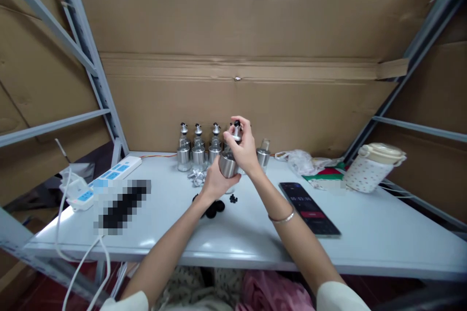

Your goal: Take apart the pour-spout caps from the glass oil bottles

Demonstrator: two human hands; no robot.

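Cardboard (237,112) backs the table (153,223) where your left hand (213,181) cups a bottle (228,165) low and your right hand (246,150) grips its partly hidden top (237,129), probably to keep it steady.

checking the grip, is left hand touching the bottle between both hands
Touching: the head view shows the left hand cupped around the bottle near its lower end.

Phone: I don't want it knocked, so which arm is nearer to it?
Right. The right forearm runs along the phone's left side; the left forearm is farther left, beyond the right one.
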